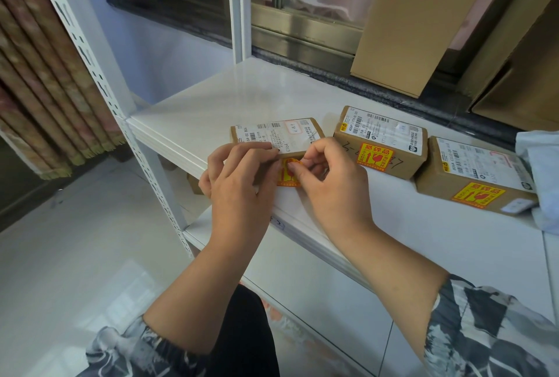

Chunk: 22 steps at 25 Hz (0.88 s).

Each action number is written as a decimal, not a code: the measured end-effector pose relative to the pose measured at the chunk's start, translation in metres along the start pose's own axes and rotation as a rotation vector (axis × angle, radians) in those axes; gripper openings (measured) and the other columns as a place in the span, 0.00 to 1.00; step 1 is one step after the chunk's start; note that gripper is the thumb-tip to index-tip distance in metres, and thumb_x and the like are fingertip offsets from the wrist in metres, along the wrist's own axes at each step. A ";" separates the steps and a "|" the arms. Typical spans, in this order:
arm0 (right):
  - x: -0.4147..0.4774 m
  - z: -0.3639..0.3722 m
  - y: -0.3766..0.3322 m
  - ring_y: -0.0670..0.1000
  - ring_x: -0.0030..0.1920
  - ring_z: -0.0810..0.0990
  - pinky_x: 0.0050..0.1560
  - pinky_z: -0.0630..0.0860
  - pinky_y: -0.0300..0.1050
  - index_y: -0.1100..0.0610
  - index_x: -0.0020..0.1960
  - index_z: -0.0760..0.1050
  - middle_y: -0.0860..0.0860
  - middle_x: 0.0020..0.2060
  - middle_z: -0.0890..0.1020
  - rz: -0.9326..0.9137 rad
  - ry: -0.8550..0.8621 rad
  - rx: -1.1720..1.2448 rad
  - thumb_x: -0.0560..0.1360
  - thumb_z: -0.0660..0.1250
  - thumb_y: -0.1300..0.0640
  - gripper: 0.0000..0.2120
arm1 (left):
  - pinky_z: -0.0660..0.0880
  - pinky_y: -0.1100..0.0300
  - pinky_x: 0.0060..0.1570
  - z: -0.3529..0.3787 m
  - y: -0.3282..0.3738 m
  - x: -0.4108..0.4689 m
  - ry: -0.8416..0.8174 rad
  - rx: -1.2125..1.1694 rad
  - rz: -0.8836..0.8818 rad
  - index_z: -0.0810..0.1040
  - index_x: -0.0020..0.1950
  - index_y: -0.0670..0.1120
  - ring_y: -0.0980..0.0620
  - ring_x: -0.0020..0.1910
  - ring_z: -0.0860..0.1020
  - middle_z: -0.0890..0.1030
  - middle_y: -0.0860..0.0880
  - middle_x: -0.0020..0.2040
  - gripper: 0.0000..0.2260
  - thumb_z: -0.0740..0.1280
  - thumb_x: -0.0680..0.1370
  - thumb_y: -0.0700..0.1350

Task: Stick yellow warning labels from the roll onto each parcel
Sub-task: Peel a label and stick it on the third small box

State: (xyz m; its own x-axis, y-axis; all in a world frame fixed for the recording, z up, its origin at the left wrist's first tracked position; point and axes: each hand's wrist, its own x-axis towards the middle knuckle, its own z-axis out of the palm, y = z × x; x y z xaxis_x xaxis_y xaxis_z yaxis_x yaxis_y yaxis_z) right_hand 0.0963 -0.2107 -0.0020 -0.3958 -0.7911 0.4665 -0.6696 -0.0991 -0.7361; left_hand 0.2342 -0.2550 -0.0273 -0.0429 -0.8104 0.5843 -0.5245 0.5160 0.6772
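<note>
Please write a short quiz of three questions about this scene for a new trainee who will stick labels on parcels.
1. True or false: the middle parcel already carries a yellow label.
2. How many parcels lie on the shelf? A) two B) three C) four
3. Which parcel are both hands working on?

Key
1. True.
2. B: the left parcel, the middle parcel and the right parcel.
3. The left parcel: the left hand steadies its front while the right hand presses a label onto it.
</note>
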 end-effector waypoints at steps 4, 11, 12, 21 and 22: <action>0.001 0.001 0.001 0.51 0.39 0.81 0.43 0.80 0.54 0.54 0.45 0.74 0.48 0.38 0.83 -0.007 0.004 -0.022 0.75 0.77 0.56 0.11 | 0.58 0.55 0.60 0.000 -0.001 0.001 -0.005 0.002 0.002 0.84 0.54 0.57 0.56 0.68 0.70 0.82 0.64 0.59 0.05 0.70 0.80 0.54; 0.001 0.001 0.003 0.56 0.43 0.79 0.43 0.78 0.56 0.55 0.46 0.75 0.50 0.43 0.79 -0.209 0.125 -0.239 0.71 0.79 0.53 0.14 | 0.55 0.58 0.58 -0.001 -0.001 0.004 -0.024 0.006 -0.009 0.83 0.53 0.57 0.54 0.67 0.70 0.82 0.64 0.58 0.04 0.71 0.79 0.52; 0.002 0.001 0.005 0.57 0.45 0.79 0.44 0.78 0.54 0.55 0.47 0.76 0.51 0.46 0.78 -0.188 0.151 -0.244 0.70 0.81 0.52 0.15 | 0.54 0.59 0.58 -0.001 -0.002 0.004 -0.031 0.004 -0.012 0.83 0.53 0.57 0.54 0.67 0.69 0.82 0.64 0.58 0.04 0.71 0.79 0.52; 0.019 -0.011 0.021 0.53 0.52 0.78 0.54 0.74 0.53 0.58 0.50 0.79 0.51 0.49 0.83 -0.388 0.003 -0.235 0.71 0.78 0.59 0.11 | 0.53 0.59 0.56 -0.005 -0.001 0.006 -0.069 0.029 -0.006 0.82 0.55 0.58 0.55 0.67 0.68 0.81 0.65 0.59 0.06 0.72 0.79 0.51; 0.020 -0.012 0.023 0.52 0.52 0.78 0.54 0.74 0.52 0.59 0.50 0.80 0.52 0.49 0.84 -0.392 -0.013 -0.219 0.72 0.77 0.61 0.09 | 0.53 0.59 0.56 -0.005 -0.002 0.006 -0.075 0.034 -0.003 0.82 0.55 0.58 0.55 0.66 0.68 0.81 0.65 0.59 0.06 0.72 0.79 0.51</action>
State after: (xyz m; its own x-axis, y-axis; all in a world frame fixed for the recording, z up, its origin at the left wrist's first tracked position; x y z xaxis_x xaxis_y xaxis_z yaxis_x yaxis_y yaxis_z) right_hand 0.0650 -0.2216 -0.0037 -0.0785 -0.7266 0.6826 -0.8851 -0.2643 -0.3831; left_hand 0.2393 -0.2593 -0.0226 -0.1039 -0.8312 0.5462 -0.5533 0.5046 0.6627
